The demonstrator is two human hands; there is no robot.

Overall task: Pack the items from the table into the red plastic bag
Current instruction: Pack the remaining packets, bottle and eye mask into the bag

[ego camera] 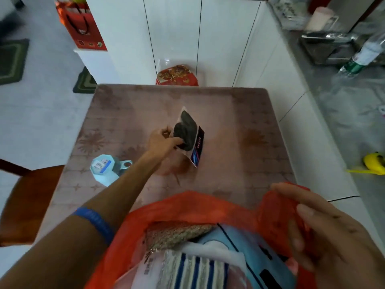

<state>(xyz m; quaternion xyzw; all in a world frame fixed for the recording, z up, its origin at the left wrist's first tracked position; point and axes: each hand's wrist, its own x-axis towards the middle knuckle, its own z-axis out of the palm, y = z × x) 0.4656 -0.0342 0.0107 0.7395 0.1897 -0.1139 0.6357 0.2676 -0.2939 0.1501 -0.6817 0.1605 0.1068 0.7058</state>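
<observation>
Your left hand (161, 140) is stretched out over the middle of the counter (239, 126), and its grip is closed on a clear packet of dark fabric (188, 136) with a blue-and-red card strip along one edge. The thumb lies across the dark fabric and the fingers curl behind the packet's near-left edge. The packet is tilted, its lower corner down at or just above the counter; whether it touches cannot be told. A blue band (93, 223) circles your left forearm.

Well back from that grip, toward you and to its left, a pale blue octagonal package (105, 170) with a label lies flat on the counter, a grey tab with a hole sticking out beside your forearm.

Your right hand (325, 232) is at the near right, its grip pinched on the rim of the red plastic bag (187, 202), bunching the thin film between thumb and fingers and holding the mouth open. Below and left of this grip, inside the bag, you can see a brown woven piece (177, 234), a blue-and-white striped packet (198, 272) and a light blue flat pack (239, 245) with black lines, all crowded together.
</observation>
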